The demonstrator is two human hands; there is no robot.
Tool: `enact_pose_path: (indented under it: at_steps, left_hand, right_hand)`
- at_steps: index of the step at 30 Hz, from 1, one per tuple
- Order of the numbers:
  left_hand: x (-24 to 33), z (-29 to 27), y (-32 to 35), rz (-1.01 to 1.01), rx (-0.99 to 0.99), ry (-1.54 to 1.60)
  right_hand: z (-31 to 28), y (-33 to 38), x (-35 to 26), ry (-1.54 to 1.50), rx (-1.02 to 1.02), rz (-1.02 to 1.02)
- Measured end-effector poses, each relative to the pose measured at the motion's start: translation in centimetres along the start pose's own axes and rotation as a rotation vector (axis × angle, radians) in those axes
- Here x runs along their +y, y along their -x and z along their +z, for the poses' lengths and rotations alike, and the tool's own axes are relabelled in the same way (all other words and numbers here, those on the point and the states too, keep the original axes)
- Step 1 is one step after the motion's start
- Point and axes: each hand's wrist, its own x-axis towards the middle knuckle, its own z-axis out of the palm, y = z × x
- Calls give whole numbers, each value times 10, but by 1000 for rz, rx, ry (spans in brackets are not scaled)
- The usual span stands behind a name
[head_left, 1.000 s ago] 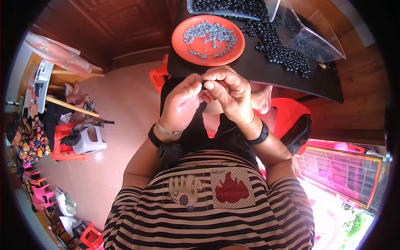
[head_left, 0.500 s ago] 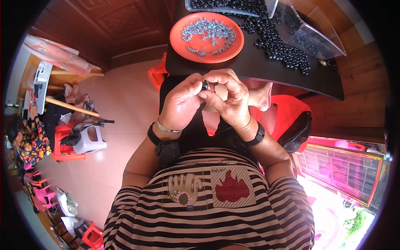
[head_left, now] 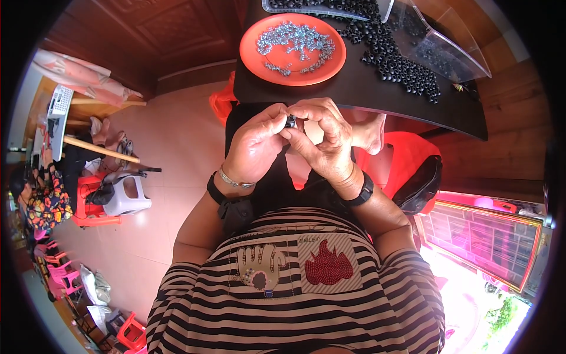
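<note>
A black table (head_left: pixel 359 85) bearing an orange plate (head_left: pixel 277 75) beside pinkish tiled floor (head_left: pixel 171 159); left hand (head_left: pixel 256 144) and right hand (head_left: pixel 331 150) pinch narrowly on a black piece (head_left: pixel 290 121), more exposed than a second ago

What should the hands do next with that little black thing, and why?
Maybe pinch the small black piece a bit tighter: it sits at the fingertips of the left hand and right hand, in front of the table rather than over it, so a slip might drop it.
</note>
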Motion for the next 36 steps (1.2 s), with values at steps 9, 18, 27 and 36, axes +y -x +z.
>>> enact_pose_path:
  at_steps: [9, 18, 27, 36]
  left_hand:
    - [-2, 6, 5, -33, 91, 3]
    - [-13, -4, -1, -26, 108, 62]
    - [7, -1, 7, -51, 51, -31]
    - [33, -33, 33, 47, 169, -103]
  right_hand:
    - [2, 5, -3, 126, -1, -49]
    - [8, 11, 11, 192, -34, -106]
    - [-38, -53, -10, 306, -39, -170]
    - [-209, -188, 64, 1289, 221, -110]
